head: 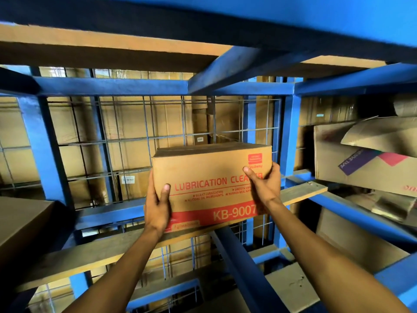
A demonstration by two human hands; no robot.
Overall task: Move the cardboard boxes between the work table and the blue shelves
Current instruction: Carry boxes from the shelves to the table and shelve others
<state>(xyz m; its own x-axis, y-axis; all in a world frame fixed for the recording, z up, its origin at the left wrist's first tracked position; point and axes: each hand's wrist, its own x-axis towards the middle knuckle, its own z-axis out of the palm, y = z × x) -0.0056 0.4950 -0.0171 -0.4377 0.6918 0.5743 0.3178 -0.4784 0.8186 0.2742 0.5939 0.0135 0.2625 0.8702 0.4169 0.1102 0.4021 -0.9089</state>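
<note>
Left hand (158, 204) and right hand (265, 181) grip the cardboard box (209, 184) by its side edges, its base at the wooden shelf board (94, 254), open bay behind.

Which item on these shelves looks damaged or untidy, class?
The open cardboard box in the right-hand bay: its flap is bent up and creased, and it sits tilted. The KB-9007 box, gripped by the left hand and right hand, looks intact.

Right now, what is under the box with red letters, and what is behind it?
The box, held by both hands, sits over a wooden board of the blue shelf. Behind it are wire mesh and more cartons; the part directly behind is hidden.
</note>
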